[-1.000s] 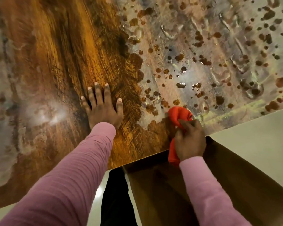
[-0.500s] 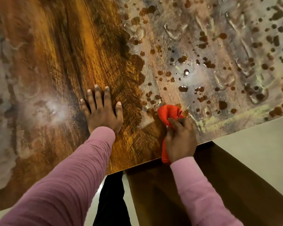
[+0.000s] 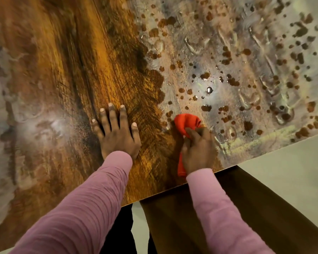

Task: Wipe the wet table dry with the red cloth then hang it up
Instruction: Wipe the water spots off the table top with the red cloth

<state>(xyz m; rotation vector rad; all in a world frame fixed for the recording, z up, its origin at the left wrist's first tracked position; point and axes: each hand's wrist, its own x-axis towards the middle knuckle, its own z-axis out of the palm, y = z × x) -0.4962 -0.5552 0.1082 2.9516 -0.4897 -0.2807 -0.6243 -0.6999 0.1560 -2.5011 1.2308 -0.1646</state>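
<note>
The wooden table [image 3: 66,74] fills most of the view. Its right part is covered with water drops and streaks [image 3: 228,74]; its middle shows plain brown wood grain. My right hand [image 3: 197,150] grips the bunched red cloth [image 3: 186,122] and holds it against the tabletop near the front edge, at the border of the wet area. One end of the cloth hangs out below my palm by my wrist. My left hand [image 3: 117,132] rests flat on the wood to the left of the cloth, fingers spread.
The table's front edge [image 3: 173,189] runs diagonally from lower left to upper right. Below it lie a dark brown panel [image 3: 246,208] and pale floor [image 3: 292,171]. Pale reflections glare on the table's left side [image 3: 44,125].
My right hand has dragged the red cloth leftward along the front edge, toward my left hand. The left hand has stayed planted on the wood.
</note>
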